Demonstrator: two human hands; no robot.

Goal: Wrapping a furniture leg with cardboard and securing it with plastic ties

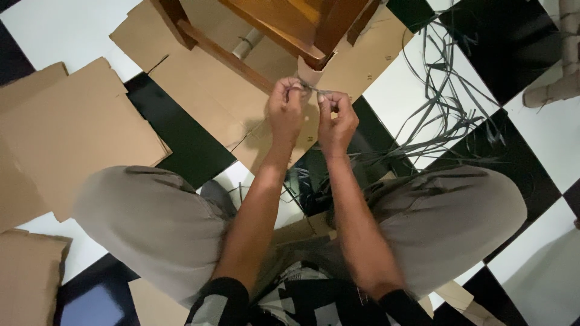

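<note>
Just below the wooden chair leg, the left hand and right hand each pinched an end of what looked like a thin dark strip stretched between them.

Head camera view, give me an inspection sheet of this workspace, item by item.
Surface: black and white checkered floor, partly covered by flattened cardboard sheets.
Job's things: thin dark strip pinched between both hands, just below a wooden chair leg.
Clutter: loose dark strips scattered on the right; cardboard tubes at the right edge.
Grippers: left hand and right hand, fingers closed on the strip.
Cables: nothing seen.
Surroundings: the person's bent knees in grey trousers.
</note>
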